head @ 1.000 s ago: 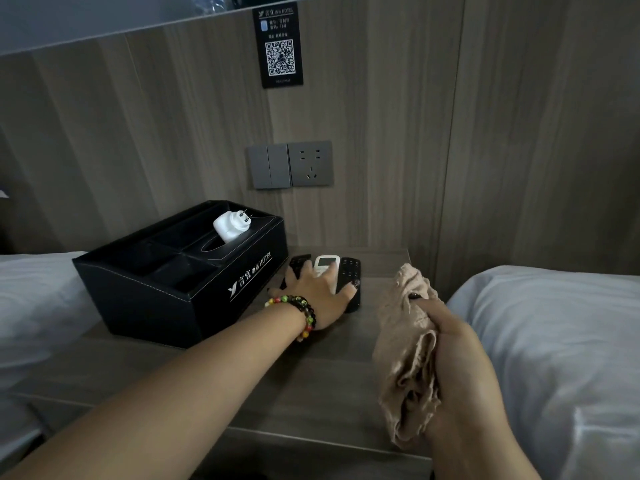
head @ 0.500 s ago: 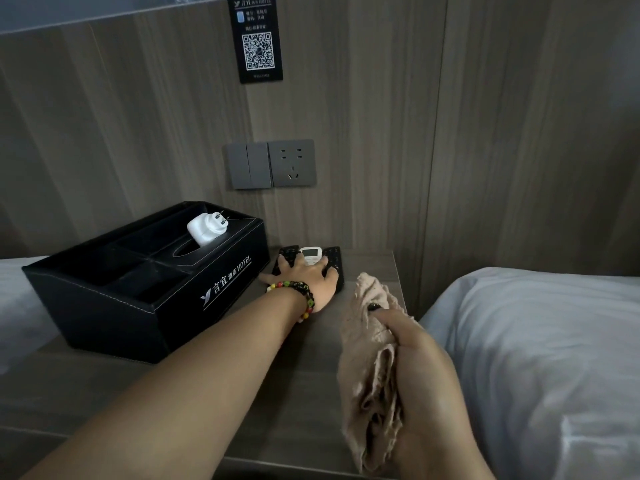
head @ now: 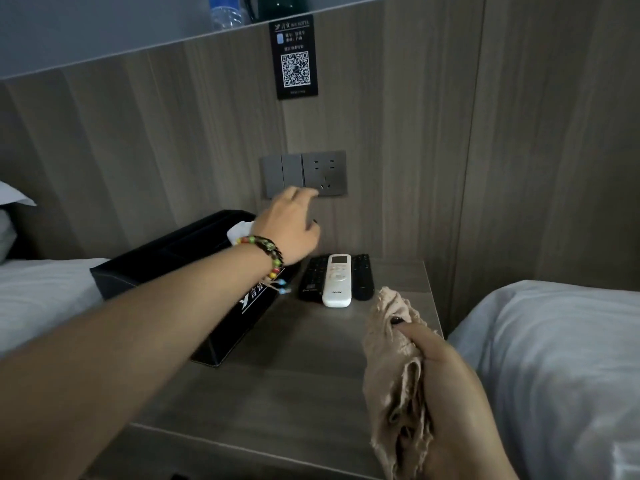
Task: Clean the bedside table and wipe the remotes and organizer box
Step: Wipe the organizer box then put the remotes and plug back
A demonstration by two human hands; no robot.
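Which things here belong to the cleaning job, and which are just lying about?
Job: bedside table, white remote, two black remotes, organizer box, cloth gripped by right hand.
Lying about: wall socket, QR sign, water bottle, beds.

The table [head: 311,386] and wall [head: 398,168] look like matt wood grain. The cloth [head: 391,358] is rough beige fabric. The white remote [head: 337,280] is smooth plastic.
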